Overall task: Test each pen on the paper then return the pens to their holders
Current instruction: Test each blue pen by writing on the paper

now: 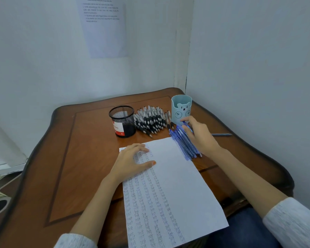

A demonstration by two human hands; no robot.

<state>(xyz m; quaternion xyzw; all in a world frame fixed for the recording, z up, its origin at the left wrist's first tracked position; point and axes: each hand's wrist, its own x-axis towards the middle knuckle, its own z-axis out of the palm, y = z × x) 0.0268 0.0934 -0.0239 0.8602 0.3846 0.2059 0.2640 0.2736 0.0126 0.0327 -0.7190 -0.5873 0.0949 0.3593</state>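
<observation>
A white paper filled with columns of the written word "test" lies on the wooden table. My left hand rests flat on its upper left part, fingers spread. Beside the paper's right edge lies a row of several blue pens. My right hand reaches over their far ends, its fingers curled round blue pens at the top of the row. Behind them stand a light blue bear-faced holder and a black mesh holder, with a pile of several black pens between the two.
One single blue pen lies apart at the right of the table, near the wall. White walls close in behind and on the right. A printed sheet hangs on the back wall.
</observation>
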